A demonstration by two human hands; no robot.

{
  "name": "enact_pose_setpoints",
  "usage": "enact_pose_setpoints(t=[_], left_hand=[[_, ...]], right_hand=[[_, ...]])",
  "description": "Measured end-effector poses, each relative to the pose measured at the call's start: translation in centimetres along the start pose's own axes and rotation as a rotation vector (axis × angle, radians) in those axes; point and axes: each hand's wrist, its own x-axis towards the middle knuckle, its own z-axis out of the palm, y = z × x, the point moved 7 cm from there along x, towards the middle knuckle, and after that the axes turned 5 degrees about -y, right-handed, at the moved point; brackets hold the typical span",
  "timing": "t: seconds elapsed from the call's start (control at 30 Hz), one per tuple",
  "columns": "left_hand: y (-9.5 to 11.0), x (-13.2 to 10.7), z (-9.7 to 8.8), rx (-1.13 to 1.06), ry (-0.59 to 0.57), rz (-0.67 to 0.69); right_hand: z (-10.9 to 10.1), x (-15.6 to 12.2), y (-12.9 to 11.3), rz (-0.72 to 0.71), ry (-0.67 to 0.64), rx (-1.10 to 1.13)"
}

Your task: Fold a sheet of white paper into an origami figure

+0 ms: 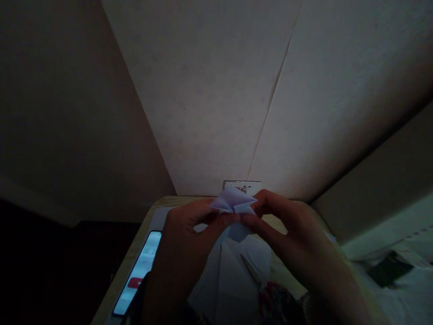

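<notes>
A folded piece of white paper point(233, 201) is held up over the small table, with pointed flaps at its top and sides. My left hand point(189, 239) pinches its left side, thumb in front at the lower fold. From the right, my right hand point(284, 230) grips it between thumb and bent forefinger. Both thumb tips nearly meet at the paper's middle. Below lie white paper sheets point(233, 289), and scissors point(252, 271) with red handles rest on them, blades pointing away from me.
A lit phone point(142, 271) showing a timer lies at the left of the wooden table point(130, 262), partly behind my left forearm. A wall socket point(253, 184) sits just past the table's back edge, on the pale wall point(216, 99). At the lower right is a dark green item point(389, 269) on white material.
</notes>
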Motion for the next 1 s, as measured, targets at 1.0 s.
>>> enact_pose_setpoints(t=[1.0], left_hand=[[0.3,-0.6,1.0,-0.328,-0.006,-0.074]], right_hand=[[-0.1,-0.5,1.3,0.119,0.105,0.307]])
